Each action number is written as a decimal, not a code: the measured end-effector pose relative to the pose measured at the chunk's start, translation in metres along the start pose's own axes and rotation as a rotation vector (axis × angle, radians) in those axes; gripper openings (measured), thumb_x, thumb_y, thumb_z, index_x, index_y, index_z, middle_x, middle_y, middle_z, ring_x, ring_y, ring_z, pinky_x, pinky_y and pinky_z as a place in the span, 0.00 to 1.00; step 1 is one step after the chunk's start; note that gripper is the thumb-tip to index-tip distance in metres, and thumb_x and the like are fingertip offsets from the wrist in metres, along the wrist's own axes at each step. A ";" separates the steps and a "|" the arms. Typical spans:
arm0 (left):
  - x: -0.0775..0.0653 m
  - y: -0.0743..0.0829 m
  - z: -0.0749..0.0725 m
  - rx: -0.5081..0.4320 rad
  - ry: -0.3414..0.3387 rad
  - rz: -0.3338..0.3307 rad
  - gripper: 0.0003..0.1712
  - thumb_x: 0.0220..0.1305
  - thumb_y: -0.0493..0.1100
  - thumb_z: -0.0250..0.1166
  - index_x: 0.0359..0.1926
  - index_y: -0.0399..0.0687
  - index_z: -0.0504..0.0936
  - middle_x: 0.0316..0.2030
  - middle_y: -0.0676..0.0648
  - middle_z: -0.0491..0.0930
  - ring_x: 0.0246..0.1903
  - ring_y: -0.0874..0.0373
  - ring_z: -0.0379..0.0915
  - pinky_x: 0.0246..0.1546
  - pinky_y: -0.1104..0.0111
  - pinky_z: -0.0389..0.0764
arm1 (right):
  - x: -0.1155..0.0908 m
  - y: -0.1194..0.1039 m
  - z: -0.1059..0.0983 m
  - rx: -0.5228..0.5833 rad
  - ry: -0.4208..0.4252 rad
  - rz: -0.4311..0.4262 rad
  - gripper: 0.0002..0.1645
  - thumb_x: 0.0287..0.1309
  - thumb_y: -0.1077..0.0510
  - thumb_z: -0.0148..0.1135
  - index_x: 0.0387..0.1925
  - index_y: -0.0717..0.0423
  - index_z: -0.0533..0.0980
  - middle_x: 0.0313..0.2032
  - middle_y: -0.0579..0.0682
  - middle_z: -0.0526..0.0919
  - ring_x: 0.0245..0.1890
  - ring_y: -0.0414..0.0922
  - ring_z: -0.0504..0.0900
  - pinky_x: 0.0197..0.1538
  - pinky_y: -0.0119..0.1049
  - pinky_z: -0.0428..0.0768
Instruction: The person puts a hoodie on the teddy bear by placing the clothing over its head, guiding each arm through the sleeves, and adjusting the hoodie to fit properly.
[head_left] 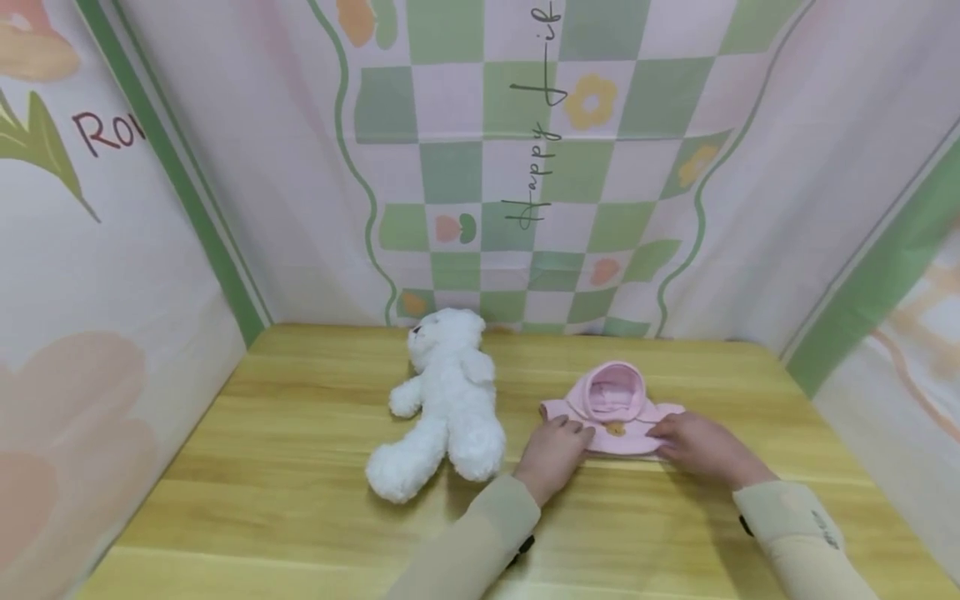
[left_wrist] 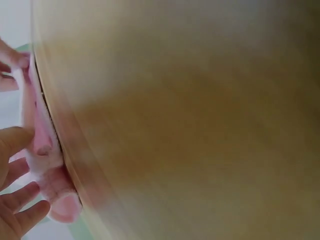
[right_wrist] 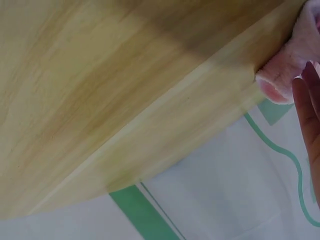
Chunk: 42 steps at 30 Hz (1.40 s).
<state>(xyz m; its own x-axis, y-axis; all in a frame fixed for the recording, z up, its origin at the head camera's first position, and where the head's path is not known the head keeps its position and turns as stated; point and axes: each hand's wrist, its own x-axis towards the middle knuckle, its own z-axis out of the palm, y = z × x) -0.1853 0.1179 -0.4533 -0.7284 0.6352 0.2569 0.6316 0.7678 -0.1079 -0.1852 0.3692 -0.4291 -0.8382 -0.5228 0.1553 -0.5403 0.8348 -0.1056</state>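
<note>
A small pink hoodie lies on the table with its round hood opening facing up and a small brown-yellow motif on its front. My left hand holds its lower left edge, fingers over the fabric. At the lower right edge my right hand pinches the hem between thumb and fingers. The left wrist view shows the hoodie edge-on, its hem parted between the two hands. In the right wrist view one pink sleeve shows beside the right fingers.
Left of the hoodie, a white plush bear lies on the wooden table, head toward the back edge, legs toward me. Printed fabric with green checks hangs behind the table, and more fabric walls stand at both sides.
</note>
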 end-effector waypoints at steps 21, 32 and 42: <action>0.009 0.007 -0.019 -0.033 0.142 -0.145 0.16 0.60 0.35 0.60 0.47 0.55 0.74 0.40 0.54 0.82 0.35 0.62 0.81 0.32 0.72 0.83 | -0.006 0.003 -0.020 0.039 0.217 0.168 0.10 0.50 0.62 0.68 0.37 0.56 0.84 0.33 0.51 0.87 0.31 0.45 0.81 0.36 0.42 0.81; 0.010 0.005 -0.016 -0.142 0.221 -0.112 0.24 0.63 0.34 0.57 0.59 0.54 0.71 0.44 0.52 0.82 0.35 0.62 0.82 0.31 0.76 0.82 | -0.009 0.005 -0.015 0.093 0.337 0.147 0.11 0.47 0.69 0.68 0.37 0.59 0.83 0.35 0.56 0.87 0.31 0.49 0.83 0.33 0.39 0.84; 0.015 0.005 -0.015 -0.256 0.326 -0.173 0.19 0.59 0.37 0.64 0.53 0.51 0.81 0.49 0.52 0.81 0.49 0.61 0.78 0.52 0.75 0.79 | -0.006 0.005 -0.013 0.194 0.440 0.156 0.16 0.44 0.73 0.68 0.38 0.62 0.83 0.39 0.60 0.84 0.35 0.34 0.80 0.38 0.20 0.81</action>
<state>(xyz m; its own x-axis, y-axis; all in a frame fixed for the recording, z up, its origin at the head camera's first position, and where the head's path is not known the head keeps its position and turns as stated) -0.1894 0.1302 -0.4354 -0.7329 0.4088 0.5438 0.5834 0.7888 0.1934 -0.1818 0.3782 -0.4178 -0.8218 -0.2368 0.5182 -0.4499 0.8279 -0.3350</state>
